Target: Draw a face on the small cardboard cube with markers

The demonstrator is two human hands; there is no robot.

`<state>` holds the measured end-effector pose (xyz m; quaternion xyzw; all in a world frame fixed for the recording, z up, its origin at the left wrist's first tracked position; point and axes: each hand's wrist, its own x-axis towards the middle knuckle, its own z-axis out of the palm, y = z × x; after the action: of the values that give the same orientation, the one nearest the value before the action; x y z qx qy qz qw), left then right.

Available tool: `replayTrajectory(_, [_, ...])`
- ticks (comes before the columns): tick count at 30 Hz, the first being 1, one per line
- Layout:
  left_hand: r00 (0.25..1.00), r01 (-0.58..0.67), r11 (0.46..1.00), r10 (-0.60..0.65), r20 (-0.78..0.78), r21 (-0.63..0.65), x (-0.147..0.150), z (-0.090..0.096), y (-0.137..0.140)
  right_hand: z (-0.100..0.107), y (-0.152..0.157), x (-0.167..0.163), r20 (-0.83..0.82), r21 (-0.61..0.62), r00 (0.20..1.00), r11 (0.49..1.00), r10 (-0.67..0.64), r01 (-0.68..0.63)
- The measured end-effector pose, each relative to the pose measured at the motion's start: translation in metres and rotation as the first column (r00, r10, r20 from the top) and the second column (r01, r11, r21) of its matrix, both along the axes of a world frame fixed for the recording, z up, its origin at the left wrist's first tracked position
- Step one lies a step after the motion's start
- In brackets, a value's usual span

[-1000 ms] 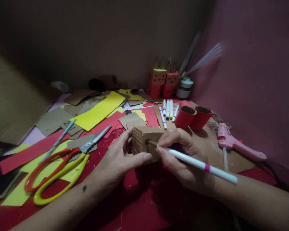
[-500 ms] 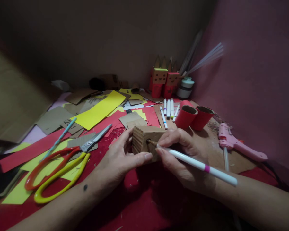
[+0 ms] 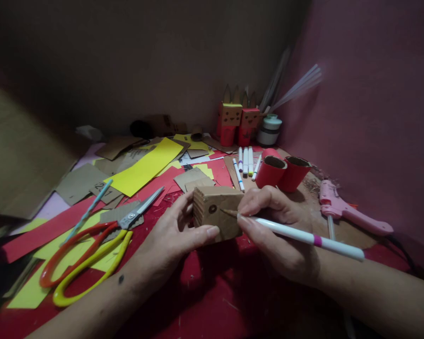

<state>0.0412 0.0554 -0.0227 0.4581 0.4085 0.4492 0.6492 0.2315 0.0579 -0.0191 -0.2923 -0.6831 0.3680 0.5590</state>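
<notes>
My left hand [image 3: 178, 235] grips a small cardboard box [image 3: 219, 226] by its left end, thumb along the front face. One dark round mark shows on that face, near the left side. In my right hand [image 3: 272, 230] is a white marker [image 3: 297, 234] with a purple band, pinched near its brown tip. The tip points at the box face, just right of the mark; whether it touches I cannot tell. Beside my left forearm lie scissors [image 3: 127, 221] with one red and one yellow handle.
Paper strips [image 3: 144, 167] and cardboard scraps [image 3: 81, 181] cover the left and back. Several markers [image 3: 245, 161], two red tubes [image 3: 270, 172], two box figures with drawn faces [image 3: 231, 122] and a jar [image 3: 269, 129] stand or lie behind. A pink glue gun [image 3: 353, 214] lies right.
The marker tip has moved off the dark mark to its right, uncovering it. My right hand has shifted slightly right, and the box face has turned more toward me.
</notes>
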Motion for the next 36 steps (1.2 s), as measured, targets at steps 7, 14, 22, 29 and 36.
replayTrajectory(7, [0.994,-0.028,0.999,0.029,0.103,-0.017,-0.004,-0.004,0.003,0.000,0.000,0.002,-0.039,0.012,0.997,0.997,0.072,-0.072])
replayTrajectory(14, [0.994,-0.023,0.999,0.026,0.104,-0.026,-0.003,-0.002,0.003,-0.005,0.002,0.000,0.024,0.042,0.998,0.997,0.062,-0.063])
replayTrajectory(22, [1.000,-0.026,0.999,0.026,0.015,0.043,-0.002,-0.003,0.002,-0.013,0.003,-0.003,0.086,0.084,0.996,0.996,0.018,-0.026])
replayTrajectory(29, [0.998,-0.059,0.998,0.059,-0.008,0.039,-0.001,-0.005,0.001,-0.015,0.002,-0.001,0.105,0.058,0.994,0.998,0.012,-0.018])
replayTrajectory(36, [0.998,-0.069,0.997,0.069,-0.004,0.035,0.000,-0.004,0.001,-0.016,0.004,-0.003,0.105,0.069,0.994,0.998,0.002,-0.009])
